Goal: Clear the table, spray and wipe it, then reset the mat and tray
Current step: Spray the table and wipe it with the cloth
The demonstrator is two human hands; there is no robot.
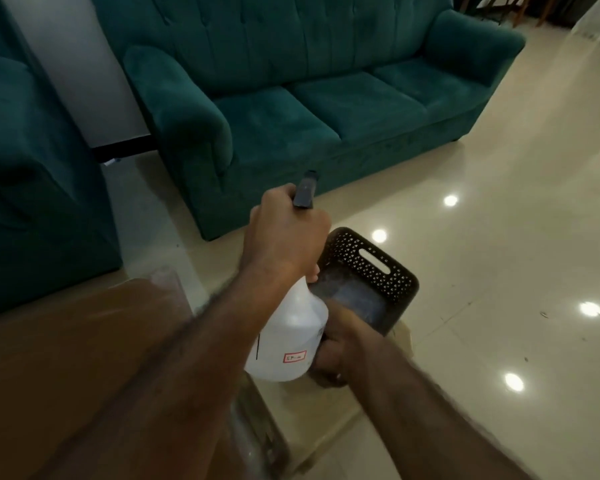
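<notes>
- We are gripping the spray bottle [290, 344] by its neck with our left hand [286, 233], fingers wrapped fully closed around it — the dark sprayer head [305, 190] is poking out above the knuckles and pointing toward the sofa.
- The bottle is white, is carrying a small red-edged label [295, 357] low on its body, and is hanging tilted in the air over the edge of the desk, touching nothing but our hands and the tray.
- Our right hand [340, 348] is clamping the near end of the dark tray [364, 271], fingers curled shut over its rim; the hand is pressing just beside the bottle's lower body.
- The tray, a perforated plastic one with a slot handle in its far wall, is being held up off the floor and tipped so its inner base is facing us.
- The desk [66, 341] is showing at lower left as a brown surface under a clear glass edge, partly blurred — both forearms are crossing above it.
- A teal three-seat sofa [326, 109] is standing across the pale glossy floor [499, 254], with a matching armchair [32, 185] at the left, well apart from the tray.
- Ceiling lights are reflecting as bright spots on the floor tiles to the right.
</notes>
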